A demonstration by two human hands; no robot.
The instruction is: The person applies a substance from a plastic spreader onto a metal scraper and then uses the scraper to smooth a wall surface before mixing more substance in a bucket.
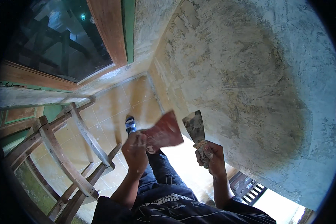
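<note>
One dark printed shirt point(168, 210) fills the lower edge, nearest my camera. Ahead of it, I read both hands as occupied. The left hand point(135, 154) is clenched around the lower end of a red flat scraper point(163, 131); blur hides the finer detail of this grasp. The right hand point(214, 158) grasps a putty knife point(195, 126) by its handle, which is caked with pale material; the dark, smeared blade points up and away from the body. I register the two tools just beside each other, with a narrow gap between the blades.

Beneath the tools, I view dark blue trousers point(163, 168) and a blue-and-white sandal point(130, 124) on the tiled floor point(108, 106). At left, I log a rough wooden frame point(65, 166) with crosspieces, resembling a ladder. At right, the plastered wall point(242, 86) carries a mottled, darker patch bordered by a paler bluish zone. Near its lower edge, I note a dark slatted object point(242, 184). At upper left, a glass pane point(63, 48) sits within brown woodwork point(108, 30) beside green trim point(129, 30).
</note>
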